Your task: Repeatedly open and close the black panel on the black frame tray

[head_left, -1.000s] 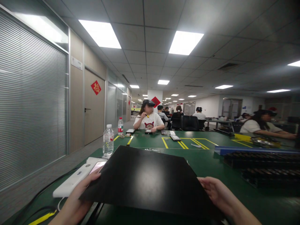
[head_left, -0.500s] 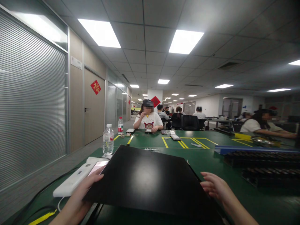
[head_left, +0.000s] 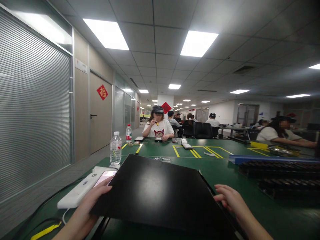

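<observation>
A large flat black panel (head_left: 157, 190) lies tilted in front of me over the green table (head_left: 225, 170). My left hand (head_left: 88, 203) grips its left edge, thumb on top. My right hand (head_left: 231, 200) hovers just off the panel's right edge, fingers curled and apart, holding nothing that I can see. A thin dark edge of another tray shows under the panel's right side.
A white power strip (head_left: 80, 191) and a phone (head_left: 105, 176) lie left of the panel, a water bottle (head_left: 115, 148) behind them. Stacked black trays (head_left: 280, 176) sit at right. Two people (head_left: 158, 128) sit at the far end and right side (head_left: 277, 133).
My right hand has come off the panel's right edge and now hovers beside it. The panel has shifted slightly to the left and up with my left hand.
</observation>
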The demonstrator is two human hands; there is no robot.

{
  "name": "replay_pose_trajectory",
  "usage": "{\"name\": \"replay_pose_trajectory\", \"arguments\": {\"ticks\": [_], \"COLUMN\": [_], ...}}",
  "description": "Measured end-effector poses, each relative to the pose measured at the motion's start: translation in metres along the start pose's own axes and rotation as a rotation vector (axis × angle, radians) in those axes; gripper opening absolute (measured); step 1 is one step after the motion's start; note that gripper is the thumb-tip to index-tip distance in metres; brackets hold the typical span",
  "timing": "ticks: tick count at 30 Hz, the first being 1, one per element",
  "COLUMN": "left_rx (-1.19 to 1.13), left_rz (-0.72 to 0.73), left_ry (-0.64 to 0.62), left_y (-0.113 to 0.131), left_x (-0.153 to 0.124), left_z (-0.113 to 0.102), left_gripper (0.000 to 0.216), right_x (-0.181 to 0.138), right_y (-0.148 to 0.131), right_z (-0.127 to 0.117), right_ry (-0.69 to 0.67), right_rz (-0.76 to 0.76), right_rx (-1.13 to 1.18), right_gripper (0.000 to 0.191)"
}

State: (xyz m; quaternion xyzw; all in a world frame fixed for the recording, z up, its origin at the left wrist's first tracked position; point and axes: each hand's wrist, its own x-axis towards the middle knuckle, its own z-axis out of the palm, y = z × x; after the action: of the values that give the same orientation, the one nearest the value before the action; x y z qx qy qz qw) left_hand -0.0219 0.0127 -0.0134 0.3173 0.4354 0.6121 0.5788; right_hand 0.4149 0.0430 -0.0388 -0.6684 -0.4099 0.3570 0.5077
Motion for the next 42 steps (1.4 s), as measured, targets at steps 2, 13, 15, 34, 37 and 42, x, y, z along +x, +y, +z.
{"name": "replay_pose_trajectory", "arguments": {"ticks": [2,13,15,34,37,42], "left_rx": [0.012,-0.022,-0.038,0.024,0.041,0.044], "left_rz": [0.002,0.036,0.048,0.079,0.093,0.081], "left_ry": [-0.004,0.047,0.07,0.075,0.05,0.05], "left_y": [-0.002,0.003,0.004,0.0,-0.003,-0.008], "left_x": [0.003,-0.003,-0.005,-0.001,0.003,0.009], "left_z": [-0.001,-0.002,-0.001,-0.003,-0.006,-0.01], "left_gripper": [0.059,0.045,0.043,0.039,0.04,0.044], "right_x": [0.001,-0.004,-0.007,-0.002,0.001,0.002], "right_y": [0.002,-0.002,-0.005,-0.001,0.003,0.005], "right_z": [0.0,0.002,0.003,0.004,0.003,0.002], "right_ry": [0.005,0.0,-0.002,-0.003,-0.01,-0.01], "right_rz": [-0.001,0.006,0.005,0.023,0.016,0.012], "right_rx": [0.004,0.101,0.125,0.075,0.069,0.046], "right_gripper": [0.037,0.038,0.038,0.033,0.032,0.035]}}
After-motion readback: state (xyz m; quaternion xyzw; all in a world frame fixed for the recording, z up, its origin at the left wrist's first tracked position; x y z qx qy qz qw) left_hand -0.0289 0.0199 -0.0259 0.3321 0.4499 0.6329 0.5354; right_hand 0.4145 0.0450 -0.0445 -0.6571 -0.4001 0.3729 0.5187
